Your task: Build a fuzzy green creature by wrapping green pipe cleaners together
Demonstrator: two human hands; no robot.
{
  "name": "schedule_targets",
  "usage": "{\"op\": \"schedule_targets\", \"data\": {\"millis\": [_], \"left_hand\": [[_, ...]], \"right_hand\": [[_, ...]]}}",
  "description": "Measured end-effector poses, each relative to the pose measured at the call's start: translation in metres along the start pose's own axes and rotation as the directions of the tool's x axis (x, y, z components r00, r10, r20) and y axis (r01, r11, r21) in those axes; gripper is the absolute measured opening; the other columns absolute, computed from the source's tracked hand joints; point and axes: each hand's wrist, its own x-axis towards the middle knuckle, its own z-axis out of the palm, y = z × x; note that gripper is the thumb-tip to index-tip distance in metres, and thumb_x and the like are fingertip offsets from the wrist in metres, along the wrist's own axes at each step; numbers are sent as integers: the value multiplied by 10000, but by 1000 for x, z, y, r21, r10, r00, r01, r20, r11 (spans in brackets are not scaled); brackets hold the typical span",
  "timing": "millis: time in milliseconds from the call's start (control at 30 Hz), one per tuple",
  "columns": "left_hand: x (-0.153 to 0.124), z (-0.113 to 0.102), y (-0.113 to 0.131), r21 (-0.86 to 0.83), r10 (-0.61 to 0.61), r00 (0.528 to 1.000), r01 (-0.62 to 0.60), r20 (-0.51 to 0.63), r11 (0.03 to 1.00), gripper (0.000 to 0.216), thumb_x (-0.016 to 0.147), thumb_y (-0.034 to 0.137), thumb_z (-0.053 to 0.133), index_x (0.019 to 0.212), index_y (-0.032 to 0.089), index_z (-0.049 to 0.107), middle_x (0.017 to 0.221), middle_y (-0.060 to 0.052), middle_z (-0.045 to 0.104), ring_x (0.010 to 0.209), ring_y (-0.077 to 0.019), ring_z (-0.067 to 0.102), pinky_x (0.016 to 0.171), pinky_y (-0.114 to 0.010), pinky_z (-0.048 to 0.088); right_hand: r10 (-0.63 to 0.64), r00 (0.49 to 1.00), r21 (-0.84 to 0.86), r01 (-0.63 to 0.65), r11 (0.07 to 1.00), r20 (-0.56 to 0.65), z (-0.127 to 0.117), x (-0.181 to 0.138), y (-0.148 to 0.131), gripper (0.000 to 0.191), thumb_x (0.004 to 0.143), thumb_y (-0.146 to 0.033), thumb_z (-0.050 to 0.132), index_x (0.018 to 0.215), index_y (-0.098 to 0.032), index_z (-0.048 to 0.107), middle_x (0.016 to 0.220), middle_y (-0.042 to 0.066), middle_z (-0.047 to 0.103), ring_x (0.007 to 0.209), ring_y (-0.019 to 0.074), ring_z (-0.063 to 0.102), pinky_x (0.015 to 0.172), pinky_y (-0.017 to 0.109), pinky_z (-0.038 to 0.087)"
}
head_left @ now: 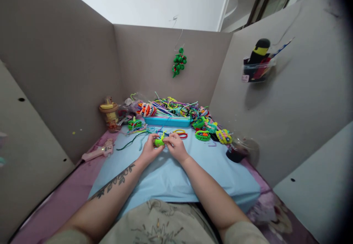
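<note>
Left hand (pixel 149 149) and right hand (pixel 176 146) are both pinching a green piece (pixel 159 142); loosening either grip is probably risking it unwinding.

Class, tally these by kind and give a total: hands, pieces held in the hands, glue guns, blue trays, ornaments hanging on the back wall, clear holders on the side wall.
hands: 2 (left hand, right hand)
green pipe-cleaner piece, held: 1
pink glue gun: 1
blue tray: 1
hanging green ornament: 1
clear holder: 1
total: 7
</note>
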Motion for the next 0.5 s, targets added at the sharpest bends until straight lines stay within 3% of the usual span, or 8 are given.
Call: {"op": "schedule_targets", "data": {"millis": [233, 500], "left_hand": [[2, 2, -10, -14, 15, 997, -16, -76, 1000, 471, 658, 228, 679, 1043, 205, 408, 913, -24, 556, 704, -128, 577, 597, -244, 469], [-1, -2, -11, 290, 139, 990, -122, -38, 949, 439, 718, 210, 628, 1104, 215, 419, 1042, -65, 555, 890, -198, 590, 738, -340, 497]], "right_hand": [[45, 997, -28, -44, 999, 69, 0, 1, 3, 138, 816, -144, 540, 842, -220, 652, 814, 38, 657, 883, 205, 503, 855, 392, 423], [89, 988, -249, -54, 967, 129, 2, 2, -3, 130, 777, -97, 522, 793, -198, 603, 946, 71, 558, 970, 230, 419, 895, 398, 368]]}}
